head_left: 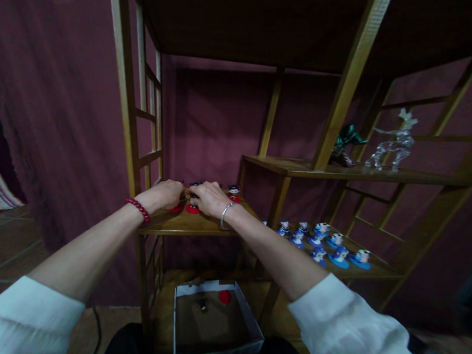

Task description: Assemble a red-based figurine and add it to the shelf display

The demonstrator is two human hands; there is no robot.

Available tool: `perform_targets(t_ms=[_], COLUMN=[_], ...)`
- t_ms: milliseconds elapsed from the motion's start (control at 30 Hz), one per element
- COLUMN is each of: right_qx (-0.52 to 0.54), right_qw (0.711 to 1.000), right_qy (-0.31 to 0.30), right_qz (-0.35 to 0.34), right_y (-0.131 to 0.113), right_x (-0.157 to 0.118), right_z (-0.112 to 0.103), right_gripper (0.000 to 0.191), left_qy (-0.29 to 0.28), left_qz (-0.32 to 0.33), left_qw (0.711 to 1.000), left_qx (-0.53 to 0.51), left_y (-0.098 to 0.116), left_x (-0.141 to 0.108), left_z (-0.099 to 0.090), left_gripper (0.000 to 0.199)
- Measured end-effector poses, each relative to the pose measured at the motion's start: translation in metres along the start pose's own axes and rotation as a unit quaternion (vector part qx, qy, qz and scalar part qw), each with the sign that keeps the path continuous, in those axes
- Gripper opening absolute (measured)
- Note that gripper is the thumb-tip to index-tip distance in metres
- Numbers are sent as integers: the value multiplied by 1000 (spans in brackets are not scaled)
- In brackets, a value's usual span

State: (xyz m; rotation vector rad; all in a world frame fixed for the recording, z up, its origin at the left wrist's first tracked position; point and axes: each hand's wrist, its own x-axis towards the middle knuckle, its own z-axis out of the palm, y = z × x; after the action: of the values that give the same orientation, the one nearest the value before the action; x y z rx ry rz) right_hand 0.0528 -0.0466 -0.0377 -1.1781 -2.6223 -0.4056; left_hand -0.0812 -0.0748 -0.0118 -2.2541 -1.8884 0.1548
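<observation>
Left hand: left hand lies palm down on the small wooden shelf, centre of frame; fingers curled over a red-based figurine and touching it; whether they actually pinch it cannot be told.
Right hand: right hand just beside the left, knuckles up; fingers bent down around a second red-based figurine, of which only the red base and a bit of dark head show.
Red figurines, count: three visible. Two under the hands, and one standing free just right of the right hand, upright, black hair, red base.
Wrists: red bead bracelet on the left wrist; silver bangle on the right; white sleeves at the lower corners of the frame.
Blue figurines, count: about nine blue-based figurines clustered on the lower shelf, right of centre; the back ones overlap, so the count is approximate.
Upper right shelf: one clear glass deer and one dark green ornament, standing near each other on the long shelf.
Box: one open cardboard box at bottom centre, below the hands; inside it one red disc and one small dark piece, apart from each other.
Writing: none readable anywhere; too dim and small.
Backdrop: maroon curtain behind the shelving.
</observation>
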Motion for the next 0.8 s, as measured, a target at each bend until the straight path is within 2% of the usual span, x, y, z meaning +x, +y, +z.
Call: perform_targets(t_ms=[200, 500, 800], right_qx=[-7, -16, 5], right_qw=[1000, 1000, 1000], right_qy=[-5, -4, -11], right_qz=[0, -7, 18], right_y=[2, 4, 2], right_x=[0, 1, -3], right_z=[1, 2, -4], right_gripper=[28, 20, 31], left_qy=[0, -19, -18], left_qz=[6, -15, -14], left_qw=[1000, 1000, 1000], left_qx=[10, 10, -21], left_y=[0, -2, -10], left_x=[3, 3, -1], left_z=[1, 0, 0], left_gripper=[35, 36, 37])
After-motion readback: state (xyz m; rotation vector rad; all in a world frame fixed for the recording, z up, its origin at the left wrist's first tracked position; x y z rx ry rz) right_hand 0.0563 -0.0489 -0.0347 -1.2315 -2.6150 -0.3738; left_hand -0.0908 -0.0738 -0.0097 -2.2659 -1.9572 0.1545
